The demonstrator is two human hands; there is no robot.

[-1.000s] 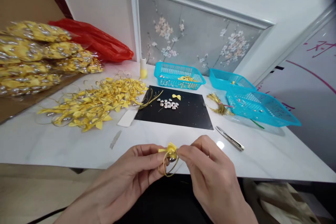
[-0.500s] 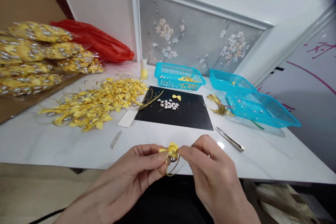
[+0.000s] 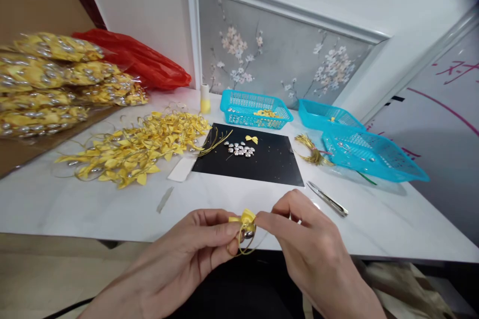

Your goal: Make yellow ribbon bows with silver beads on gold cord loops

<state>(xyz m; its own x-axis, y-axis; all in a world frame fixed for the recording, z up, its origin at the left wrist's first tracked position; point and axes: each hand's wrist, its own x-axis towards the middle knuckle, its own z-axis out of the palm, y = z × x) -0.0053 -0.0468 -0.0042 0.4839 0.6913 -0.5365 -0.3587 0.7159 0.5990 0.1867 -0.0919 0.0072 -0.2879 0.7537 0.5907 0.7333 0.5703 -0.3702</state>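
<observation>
Nearest me, just off the front edge of the desk (image 3: pixel 112 209), I have the small yellow bow (image 3: pixel 245 219) pinched between both hands, and everything turns on how it sits between them: the left hand (image 3: pixel 194 254) comes in from the left with thumb and forefinger closed on the bow's left side, and the right hand (image 3: pixel 303 244) meets it from the right, its fingers (image 3: pixel 267 220) closed on the other side, so the bow's long axis runs left to right between the two grips. A silver bead (image 3: pixel 248 232) hangs just under the bow, and a loop of gold cord (image 3: pixel 243 248) droops below that, over my lap rather than over the desk. Both hands are equally close; neither is free. Further out, metal tweezers (image 3: pixel 327 198) lie near the right front edge, just beyond my right hand. Behind them a black mat (image 3: pixel 269 164) carries a cluster of loose silver beads (image 3: pixel 239 148). To the left spreads a pile of finished yellow bows (image 3: pixel 134 147), and teal baskets (image 3: pixel 368 154) stand toward the far right.
</observation>
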